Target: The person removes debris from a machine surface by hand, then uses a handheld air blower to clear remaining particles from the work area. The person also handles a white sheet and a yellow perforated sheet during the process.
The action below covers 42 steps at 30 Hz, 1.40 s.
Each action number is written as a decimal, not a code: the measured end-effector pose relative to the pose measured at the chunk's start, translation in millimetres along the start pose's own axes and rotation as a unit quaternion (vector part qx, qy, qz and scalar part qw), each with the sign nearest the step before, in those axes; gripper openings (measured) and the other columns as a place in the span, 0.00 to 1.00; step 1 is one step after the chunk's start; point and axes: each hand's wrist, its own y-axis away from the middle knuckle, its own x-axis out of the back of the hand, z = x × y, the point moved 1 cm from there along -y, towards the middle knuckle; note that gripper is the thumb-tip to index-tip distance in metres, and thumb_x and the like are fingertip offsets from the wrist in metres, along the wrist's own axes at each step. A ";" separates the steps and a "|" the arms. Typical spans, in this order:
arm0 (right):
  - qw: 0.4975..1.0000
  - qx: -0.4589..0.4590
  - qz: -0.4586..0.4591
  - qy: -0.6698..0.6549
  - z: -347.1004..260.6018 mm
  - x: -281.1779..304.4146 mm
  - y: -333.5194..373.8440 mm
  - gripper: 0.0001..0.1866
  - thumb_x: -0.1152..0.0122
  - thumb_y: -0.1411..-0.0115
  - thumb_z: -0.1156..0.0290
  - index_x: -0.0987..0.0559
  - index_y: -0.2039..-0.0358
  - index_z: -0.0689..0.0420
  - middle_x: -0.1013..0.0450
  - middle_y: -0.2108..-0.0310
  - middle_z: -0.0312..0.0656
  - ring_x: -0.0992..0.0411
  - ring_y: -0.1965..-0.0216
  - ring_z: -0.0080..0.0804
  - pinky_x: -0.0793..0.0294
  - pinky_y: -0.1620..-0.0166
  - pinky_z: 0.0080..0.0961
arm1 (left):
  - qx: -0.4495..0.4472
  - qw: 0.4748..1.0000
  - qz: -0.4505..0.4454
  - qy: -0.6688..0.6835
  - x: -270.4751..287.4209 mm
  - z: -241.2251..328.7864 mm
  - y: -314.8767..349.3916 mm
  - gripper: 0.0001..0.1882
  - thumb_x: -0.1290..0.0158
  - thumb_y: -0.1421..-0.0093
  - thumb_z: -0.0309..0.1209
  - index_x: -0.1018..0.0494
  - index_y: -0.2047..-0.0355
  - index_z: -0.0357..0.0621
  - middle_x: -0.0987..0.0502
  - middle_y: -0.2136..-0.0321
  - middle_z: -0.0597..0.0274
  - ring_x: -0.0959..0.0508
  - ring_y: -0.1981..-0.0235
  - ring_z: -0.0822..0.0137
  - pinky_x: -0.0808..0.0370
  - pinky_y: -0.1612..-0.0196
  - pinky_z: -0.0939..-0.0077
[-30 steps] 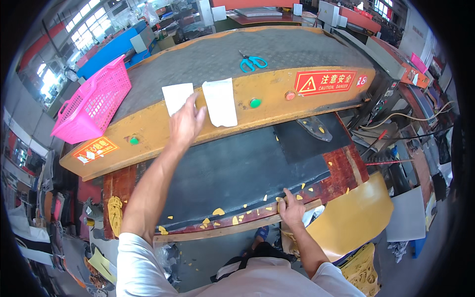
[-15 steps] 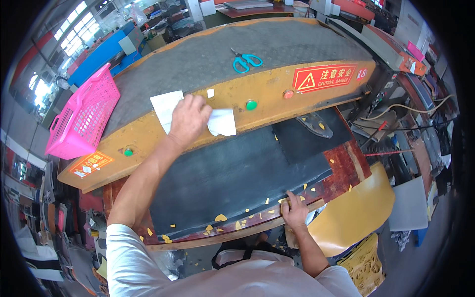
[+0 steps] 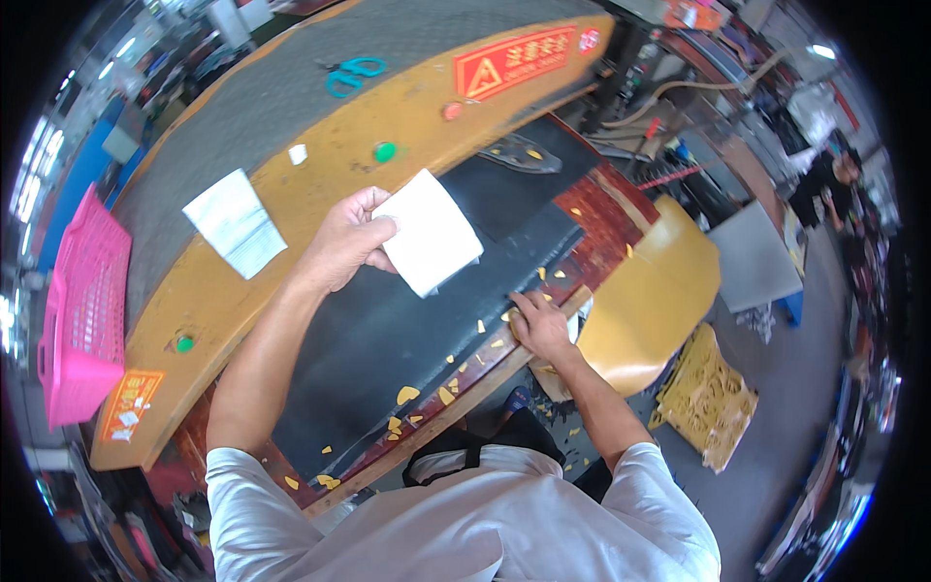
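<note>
White paper (image 3: 431,237), pink basket (image 3: 82,383).

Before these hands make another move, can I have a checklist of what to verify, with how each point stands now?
1. White paper gripped: ok, pinched in the left hand.
2. Right hand away from the orange beam: ok, it is at the table's front edge.
3. Left hand not touching the beam: cannot tell, they overlap in this view.
4. Black sheet free of yellow scraps: not ok, some lie near its front edge.
5. Teal scissors off the sheet: ok, they lie on the machine's top.
</note>
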 end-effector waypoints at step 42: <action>0.620 -0.457 0.351 -0.532 310.1 345.9 507.2 0.15 0.34 0.37 0.73 0.18 0.53 0.69 0.18 0.62 0.42 0.22 0.62 0.24 0.22 0.58 0.25 | 0.127 0.926 -0.351 -0.059 -884.4 -206.3 -2.2 0.18 0.48 0.26 0.37 0.21 0.51 0.33 0.15 0.60 0.58 0.18 0.62 0.71 0.21 0.57 0.72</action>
